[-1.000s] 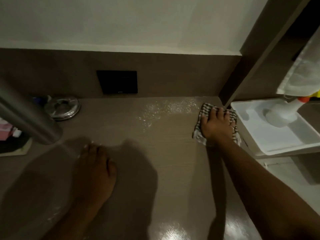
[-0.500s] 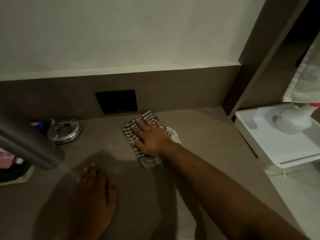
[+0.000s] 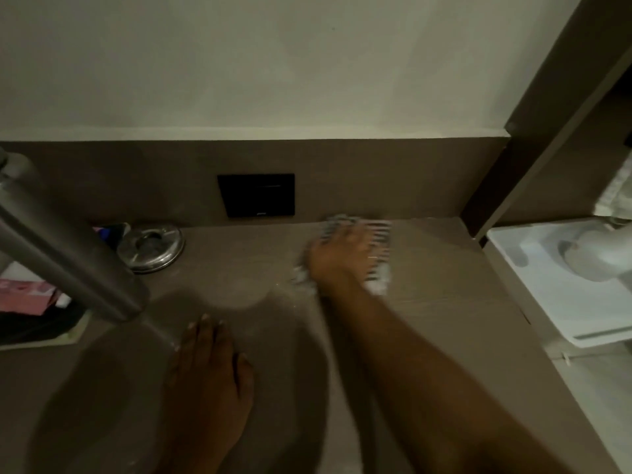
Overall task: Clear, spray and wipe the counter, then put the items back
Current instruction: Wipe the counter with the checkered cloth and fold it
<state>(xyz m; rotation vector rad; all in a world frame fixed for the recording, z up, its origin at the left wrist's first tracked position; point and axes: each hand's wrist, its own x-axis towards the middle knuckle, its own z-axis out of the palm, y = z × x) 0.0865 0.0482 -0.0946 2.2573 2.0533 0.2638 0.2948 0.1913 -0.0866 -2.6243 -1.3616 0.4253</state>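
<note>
My right hand [image 3: 342,258] presses flat on a checked cloth [image 3: 378,234] at the back of the brown counter [image 3: 444,289], close to the backsplash; both are blurred by motion. My left hand [image 3: 208,374] rests flat on the counter near the front, fingers together, holding nothing. A white spray bottle [image 3: 602,258] lies in a white tray [image 3: 547,302] to the right, off the counter.
A metal faucet spout [image 3: 68,254] juts in from the left. A round metal lid or dish [image 3: 152,248] sits at the back left, with pink and dark packets [image 3: 30,299] beside it. A black wall plate [image 3: 256,195] is on the backsplash. A dark vertical panel [image 3: 533,131] bounds the counter's right end.
My right hand swept the cloth left from the counter's right end to the middle, then back toward the right along the backsplash. My left hand stayed put.
</note>
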